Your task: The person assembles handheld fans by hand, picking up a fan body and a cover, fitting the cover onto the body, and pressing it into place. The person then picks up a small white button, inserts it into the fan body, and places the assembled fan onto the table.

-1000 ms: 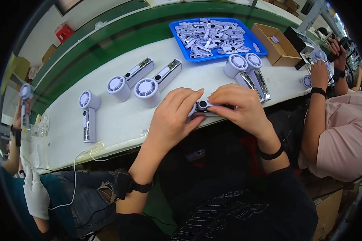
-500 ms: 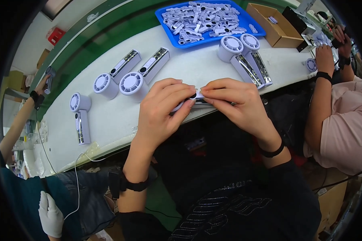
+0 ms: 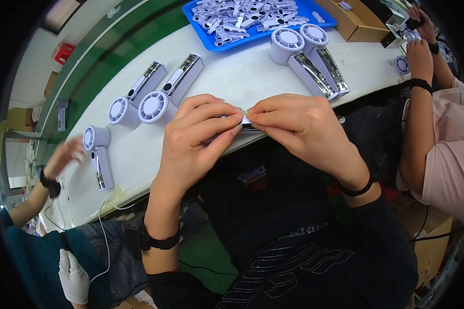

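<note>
Both my hands meet over the table's near edge. My left hand (image 3: pixel 193 136) is closed on what looks like a handheld fan, most of it hidden behind the fingers. My right hand (image 3: pixel 304 123) pinches a small pale lavender piece (image 3: pixel 246 119) on that fan, fingertips close to those of the left. Just beyond my left hand lie two lavender handheld fans, one with its round head (image 3: pixel 153 107) nearest me and the other with its head (image 3: pixel 122 112) farther left. Their handles show the shiny inner side.
A blue tray (image 3: pixel 211 45) of lavender parts stands at the back, beside a cardboard box (image 3: pixel 358 28). Two fans (image 3: pixel 287 40) lie right of centre. At left, a co-worker's blurred hand (image 3: pixel 67 154) nears another fan (image 3: pixel 102 167). Another person's hands (image 3: pixel 420 56) work at far right.
My view has shifted slightly, while my hands keep their hold with fingertips closer together. The co-worker at left has let go of a fan on the green strip and moved the hand toward the table.
</note>
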Motion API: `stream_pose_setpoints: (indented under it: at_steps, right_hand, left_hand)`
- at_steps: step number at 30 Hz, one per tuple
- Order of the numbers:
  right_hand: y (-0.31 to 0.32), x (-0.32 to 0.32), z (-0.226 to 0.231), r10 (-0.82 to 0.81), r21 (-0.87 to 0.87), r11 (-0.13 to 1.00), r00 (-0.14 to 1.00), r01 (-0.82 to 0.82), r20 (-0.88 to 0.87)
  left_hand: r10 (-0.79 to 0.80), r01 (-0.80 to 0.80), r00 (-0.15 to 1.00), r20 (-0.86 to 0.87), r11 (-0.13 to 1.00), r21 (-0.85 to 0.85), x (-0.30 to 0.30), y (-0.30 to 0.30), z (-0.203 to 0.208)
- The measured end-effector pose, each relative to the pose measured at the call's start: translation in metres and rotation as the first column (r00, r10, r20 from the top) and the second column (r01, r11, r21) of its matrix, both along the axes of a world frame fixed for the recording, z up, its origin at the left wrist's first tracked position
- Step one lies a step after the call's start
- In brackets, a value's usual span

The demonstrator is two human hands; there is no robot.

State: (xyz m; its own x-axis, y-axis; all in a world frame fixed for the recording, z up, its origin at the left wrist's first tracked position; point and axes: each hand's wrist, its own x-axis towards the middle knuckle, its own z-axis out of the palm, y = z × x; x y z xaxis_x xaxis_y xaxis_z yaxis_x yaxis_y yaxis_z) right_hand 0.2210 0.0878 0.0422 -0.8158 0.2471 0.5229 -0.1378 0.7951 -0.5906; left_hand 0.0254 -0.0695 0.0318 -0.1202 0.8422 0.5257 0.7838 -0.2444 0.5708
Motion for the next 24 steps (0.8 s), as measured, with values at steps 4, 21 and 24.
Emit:
stream_pose_setpoints:
  at_steps: [4,21,24]
  right_hand:
    - [0.001,0.001,0.000,0.022,0.073,0.997,1.000,-0.021,-0.016]
    - [-0.003,0.002,-0.007,0.004,0.161,0.987,1.000,0.000,-0.024]
    - [-0.004,0.002,-0.005,-0.007,0.206,0.978,1.000,0.013,-0.029]
  left_hand:
    - [0.008,-0.004,0.999,-0.042,0.996,0.087,0.000,0.002,-0.004]
    - [-0.049,0.082,0.960,-0.274,0.991,0.107,-0.011,0.004,-0.002]
    - [-0.051,0.087,0.958,-0.281,0.990,0.115,-0.012,0.004,-0.002]
